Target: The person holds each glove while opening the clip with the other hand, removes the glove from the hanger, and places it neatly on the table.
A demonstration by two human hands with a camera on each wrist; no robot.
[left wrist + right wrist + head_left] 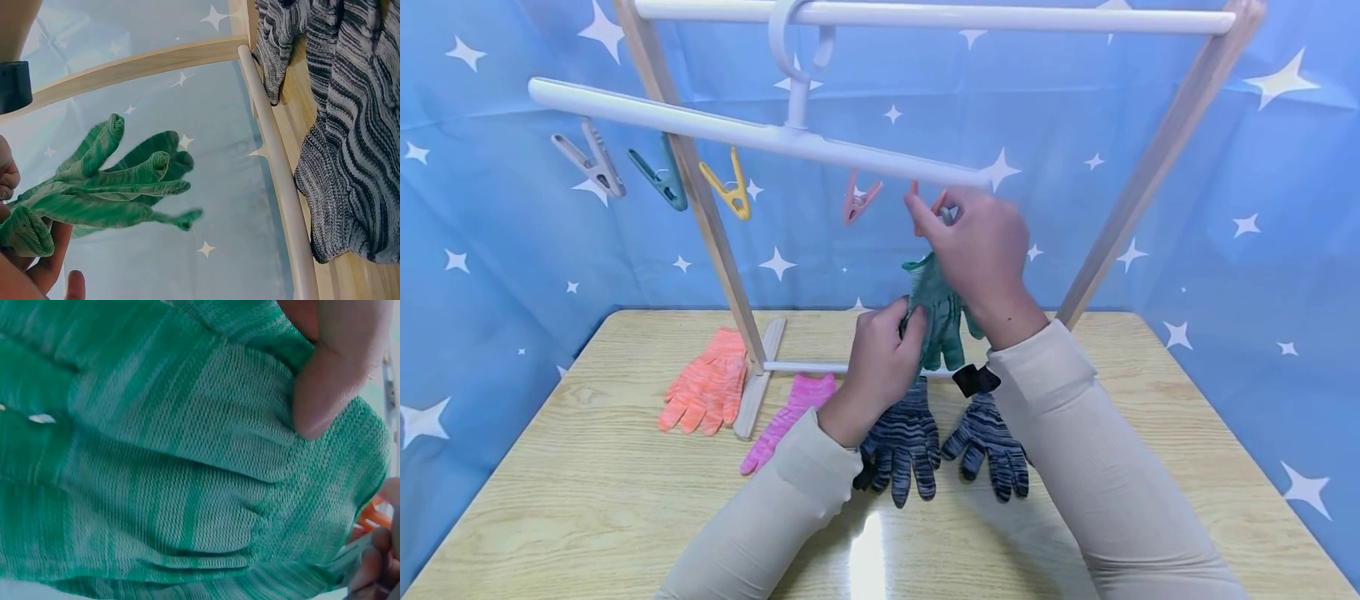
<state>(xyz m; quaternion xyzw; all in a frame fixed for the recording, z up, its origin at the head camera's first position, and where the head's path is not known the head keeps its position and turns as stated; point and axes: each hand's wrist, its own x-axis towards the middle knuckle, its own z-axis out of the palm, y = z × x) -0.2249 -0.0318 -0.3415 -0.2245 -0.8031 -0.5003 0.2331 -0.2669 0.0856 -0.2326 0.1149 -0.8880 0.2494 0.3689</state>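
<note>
A green knitted glove point(934, 312) hangs fingers down below the right end of a white hanger point(760, 137). My left hand point(880, 358) grips the glove's left side. With thumb and fingers, my right hand point(985, 242) pinches a grey-green clothespin point(350, 557) at the cuff edge; I cannot tell whether the clothespin bites the fabric. An orange clothespin point(917, 208) sits right beside those fingers, partly hidden. In the right wrist view, a thumb point(331, 381) presses on the green knit. The left wrist view has the glove's bunched fingers pointing away from the hand.
Grey, teal point(662, 175), yellow point(730, 187) and pink point(859, 200) clothespins hang along the tilted hanger. It hooks on a rack's white top bar point(1000, 17). On the table lie an orange glove point(706, 383), a pink glove point(790, 421) and two black-and-grey striped gloves point(902, 442).
</note>
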